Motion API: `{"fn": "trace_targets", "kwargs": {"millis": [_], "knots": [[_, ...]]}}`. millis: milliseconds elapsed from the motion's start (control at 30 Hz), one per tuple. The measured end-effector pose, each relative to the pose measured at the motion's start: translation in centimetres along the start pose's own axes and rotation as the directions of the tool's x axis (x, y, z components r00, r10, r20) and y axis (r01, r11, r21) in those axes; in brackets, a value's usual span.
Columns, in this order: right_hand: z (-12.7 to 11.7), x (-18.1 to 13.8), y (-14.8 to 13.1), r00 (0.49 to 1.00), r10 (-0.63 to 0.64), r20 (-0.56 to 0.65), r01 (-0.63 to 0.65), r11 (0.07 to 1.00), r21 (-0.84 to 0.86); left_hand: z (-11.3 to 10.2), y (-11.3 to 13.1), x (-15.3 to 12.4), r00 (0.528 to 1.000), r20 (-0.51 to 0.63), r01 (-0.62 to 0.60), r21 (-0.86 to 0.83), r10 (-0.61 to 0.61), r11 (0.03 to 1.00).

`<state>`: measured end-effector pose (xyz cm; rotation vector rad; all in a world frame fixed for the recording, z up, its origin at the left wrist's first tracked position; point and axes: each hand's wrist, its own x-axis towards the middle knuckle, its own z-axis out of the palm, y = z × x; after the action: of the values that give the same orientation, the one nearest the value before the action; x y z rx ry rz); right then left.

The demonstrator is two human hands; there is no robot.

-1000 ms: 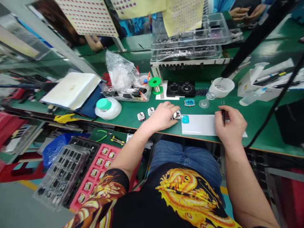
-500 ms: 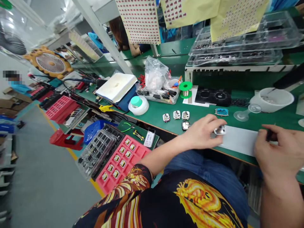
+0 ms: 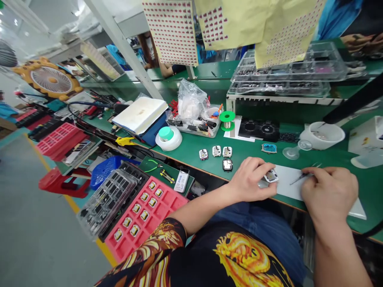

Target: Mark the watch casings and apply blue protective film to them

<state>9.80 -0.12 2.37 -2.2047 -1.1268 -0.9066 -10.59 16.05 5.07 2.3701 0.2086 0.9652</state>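
Note:
My left hand [image 3: 251,181] pinches a silver square watch case [image 3: 271,175] between thumb and fingers, its open inside partly showing. Closed round a pair of thin tweezers [image 3: 295,180], my right hand [image 3: 330,195] rests by a white sheet [image 3: 287,191], the tips pointing left toward the case but apart from it. Three silver watch cases [image 3: 216,151] and a dark one [image 3: 227,164] lie on the green bench left of my hands. Beyond the sheet sits a watch case with a blue face [image 3: 269,148].
A white cup [image 3: 326,135] and a small clear glass-like stand [image 3: 291,153] are behind my right hand. Farther left are a green solder spool [image 3: 227,119], a round white bottle [image 3: 168,139] and a tool tray [image 3: 194,129]. A pink parts tray [image 3: 140,221] sits lower left.
My right hand has come left over the sheet, and the tweezers now show, pointing at the watch case. My left hand still holds the case, now tilted differently. The camera view has shifted.

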Motion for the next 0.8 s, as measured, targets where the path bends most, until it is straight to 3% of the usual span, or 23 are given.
{"fn": "trace_targets", "kwargs": {"millis": [200, 400, 467, 567, 633, 800], "knots": [[-0.6, 0.1, 0.0, 0.995, 0.06, -0.082, -0.055, 0.996, 0.066, 0.3, -0.1, -0.1, 0.985, -0.137, -0.104, 0.016, 0.105, 0.994], [-5.1, 1.1, -2.5, 0.944, 0.06, -0.323, -0.018, 0.991, 0.131, 0.4, -0.3, 0.0, 0.977, -0.166, -0.15, -0.073, 0.137, 0.986], [-6.8, 0.9, -4.5, 0.965, 0.154, -0.211, -0.102, 0.966, 0.237, 0.4, -0.4, -0.1, 0.971, -0.181, -0.173, -0.101, 0.153, 0.98], [-8.0, -0.1, -7.4, 0.977, 0.184, 0.104, -0.211, 0.877, 0.432, 0.3, -0.4, -0.2, 0.97, -0.185, -0.183, -0.119, 0.16, 0.976], [-7.9, -1.0, -8.7, 0.954, 0.176, 0.243, -0.28, 0.817, 0.505, 0.2, -0.3, -0.3, 0.971, -0.174, -0.187, -0.117, 0.166, 0.975], [-6.9, -2.6, -9.7, 0.87, 0.295, 0.395, -0.481, 0.686, 0.547, 0.1, -0.2, -0.2, 0.969, -0.145, -0.215, -0.101, 0.2, 0.971]]}}
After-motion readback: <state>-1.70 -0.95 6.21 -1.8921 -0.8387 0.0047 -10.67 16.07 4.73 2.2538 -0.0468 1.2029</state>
